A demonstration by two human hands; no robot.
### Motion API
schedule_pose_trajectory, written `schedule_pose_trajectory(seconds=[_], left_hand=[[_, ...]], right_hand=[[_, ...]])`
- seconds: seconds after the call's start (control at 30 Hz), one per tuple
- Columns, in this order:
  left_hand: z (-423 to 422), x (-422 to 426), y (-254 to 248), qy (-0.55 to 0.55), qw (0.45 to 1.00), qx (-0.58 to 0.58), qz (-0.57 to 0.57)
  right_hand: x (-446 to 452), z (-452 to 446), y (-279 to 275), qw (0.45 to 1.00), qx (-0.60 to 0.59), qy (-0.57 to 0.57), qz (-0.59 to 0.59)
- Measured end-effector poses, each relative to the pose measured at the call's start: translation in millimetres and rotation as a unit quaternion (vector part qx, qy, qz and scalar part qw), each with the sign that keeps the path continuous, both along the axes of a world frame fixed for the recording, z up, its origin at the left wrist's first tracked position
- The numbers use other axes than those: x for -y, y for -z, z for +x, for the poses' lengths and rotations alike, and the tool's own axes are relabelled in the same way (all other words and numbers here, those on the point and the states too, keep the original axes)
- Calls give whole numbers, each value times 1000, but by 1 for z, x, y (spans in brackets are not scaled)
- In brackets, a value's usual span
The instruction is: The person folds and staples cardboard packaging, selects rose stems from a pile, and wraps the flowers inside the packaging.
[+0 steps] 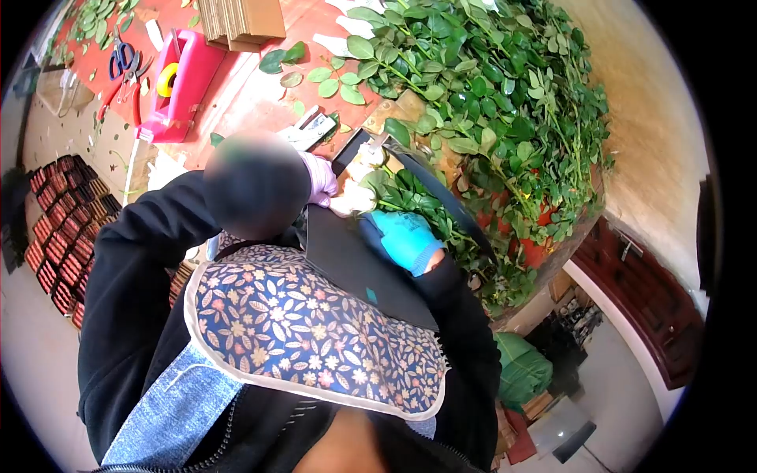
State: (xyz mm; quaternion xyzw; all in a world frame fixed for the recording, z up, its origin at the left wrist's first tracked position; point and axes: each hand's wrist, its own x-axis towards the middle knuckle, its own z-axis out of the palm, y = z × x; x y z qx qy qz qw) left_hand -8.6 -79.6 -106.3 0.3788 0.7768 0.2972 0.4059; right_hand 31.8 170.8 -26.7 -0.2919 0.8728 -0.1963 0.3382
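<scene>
My left hand [319,180], in a pale purple glove, is at the white roses [364,167]. Its visible fingers are closed against the lower rose head; a dark blurred round patch [256,185] covers much of the hand and wrist. My right hand [406,240], in a bright blue glove, lies beside the leafy rose stems [414,197], its fingertips pointing toward the flower heads and partly hidden. Below both hands a flat black panel [359,264] slants across my lap. A curved black strip [445,193] arches over the stems on the far side.
Piled leafy stems [489,102] cover the right of the red table [260,87]. A pink tape dispenser [185,83], pruning shears [130,83], a stapler [309,132] and folded cardboard [240,20] lie at the left and back. A patterned apron [315,327] covers my front.
</scene>
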Motion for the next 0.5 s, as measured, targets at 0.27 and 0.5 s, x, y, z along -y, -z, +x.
schedule_pose_trajectory(seconds=[0.27,0.5], left_hand=[[1,14,-12,-69,942,-294,146],[-3,33,-31,-95,938,-326,67]], right_hand=[[14,3,20,997,21,-1,69],[7,8,43,985,67,-41,151]])
